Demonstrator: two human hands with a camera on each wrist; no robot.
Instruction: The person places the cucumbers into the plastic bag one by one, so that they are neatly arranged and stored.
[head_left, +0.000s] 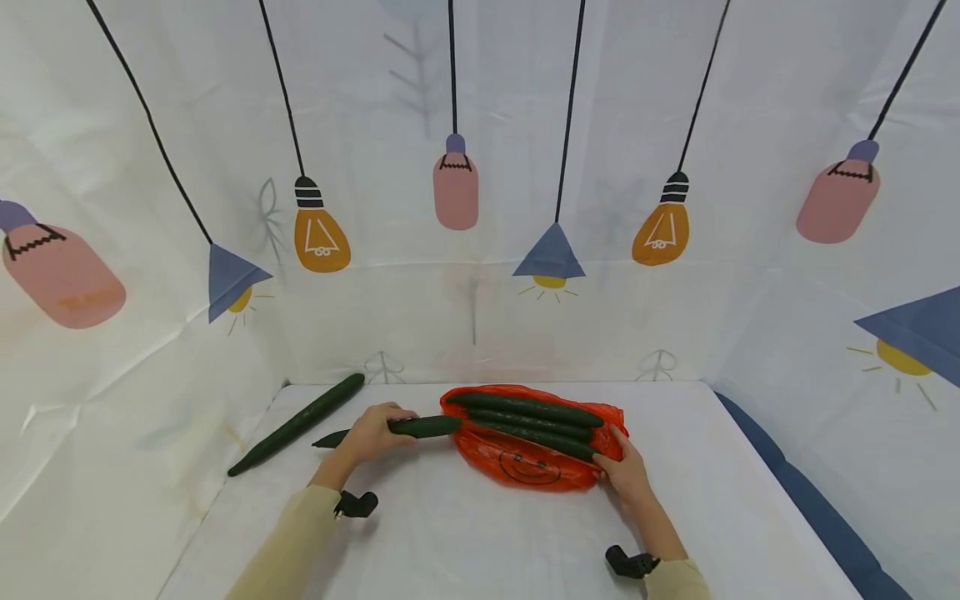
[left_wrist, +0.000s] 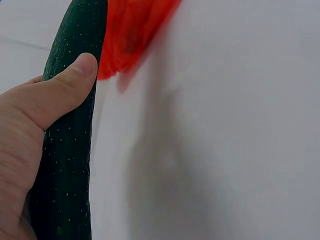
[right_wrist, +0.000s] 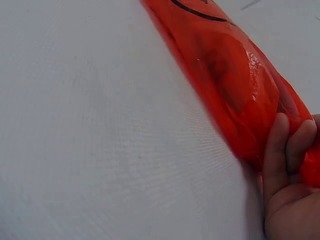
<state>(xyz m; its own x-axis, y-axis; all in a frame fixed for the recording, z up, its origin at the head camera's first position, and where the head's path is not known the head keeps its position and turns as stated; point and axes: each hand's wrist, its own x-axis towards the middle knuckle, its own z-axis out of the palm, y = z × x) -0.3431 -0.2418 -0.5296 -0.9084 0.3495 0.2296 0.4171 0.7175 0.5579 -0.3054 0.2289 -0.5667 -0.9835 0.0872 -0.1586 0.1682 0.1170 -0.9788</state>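
Cream sleeves [head_left: 291, 546] at the near edge, plain-looking fabric, small black wrist cameras [head_left: 356, 504] just below both hands; white table [head_left: 480, 542] under everything, smooth, matte, faint fine texture in the right wrist view; left hand [head_left: 375, 431] curled round a held cucumber [head_left: 426, 427], thumb laid across the skin, grip closed to the cucumber's thickness; that cucumber is long, dark green, slightly curved, dotted with pale specks up close, its right end at the left edge of the bag, contact or overlap unclear; right hand [head_left: 626, 468] part closed, pinching the right edge of the red bag [head_left: 480, 457], thumb by the cucumber ends, two fingertips bent against the film in the wrist view; bag is thin, shiny, crinkled plastic, see-through in places, black line smiley [head_left: 529, 468] printed on the near side; three bagged cucumbers [head_left: 528, 407] lie side by side in it, long, glossy, rounded ends, slanting down to the right; loose cucumber [head_left: 300, 423] lies diagonally by the table's left edge, straight, dark green; behind, creased white sheet [head_left: 510, 350] with flat printed lamps [head_left: 455, 192] in pink, orange and blue on black cords
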